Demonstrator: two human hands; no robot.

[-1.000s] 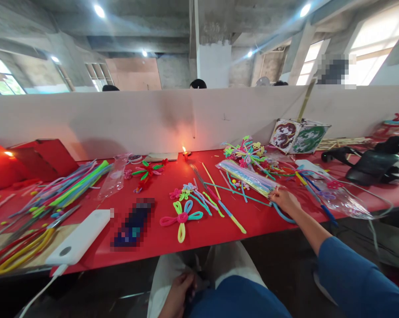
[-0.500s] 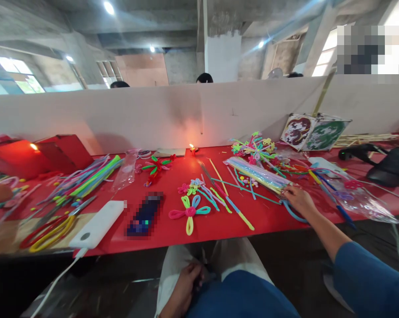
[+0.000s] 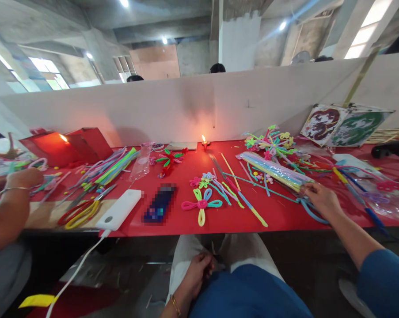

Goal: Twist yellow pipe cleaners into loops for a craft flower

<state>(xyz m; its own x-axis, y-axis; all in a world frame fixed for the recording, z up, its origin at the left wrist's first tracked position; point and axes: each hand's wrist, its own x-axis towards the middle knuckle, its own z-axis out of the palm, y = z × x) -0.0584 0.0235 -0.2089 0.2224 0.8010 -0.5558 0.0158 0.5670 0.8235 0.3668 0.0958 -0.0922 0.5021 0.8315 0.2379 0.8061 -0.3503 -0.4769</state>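
My right hand [image 3: 318, 198] pinches the near right end of a clear plastic bag of pastel pipe cleaners [image 3: 272, 170], which lies slantwise on the red table. A blue pipe cleaner [image 3: 313, 212] curves beneath that hand. Down on my lap, my left hand [image 3: 199, 269] rests with its fingers curled closed, nothing visible in them. A looped pipe-cleaner flower [image 3: 202, 203] with a pink centre lies on the table in front of me. Small pipe-cleaner blossoms [image 3: 206, 180] with stems lie behind it, and a blue and yellow pipe cleaner [image 3: 252, 210] is to its right.
A lit candle [image 3: 204, 143] burns at the back. Scissors [image 3: 83, 213], a white power bank [image 3: 121, 210] with a cable and a blurred phone [image 3: 159, 203] lie left. Another person's arm [image 3: 12, 207] reaches in at far left. A pipe-cleaner bouquet [image 3: 268, 143] and picture panels [image 3: 355, 126] stand back right.
The view has swung left, so the table's things sit farther right and more of the neighbour's arm shows. My right hand stays at the bag's end; my left hand remains on my lap.
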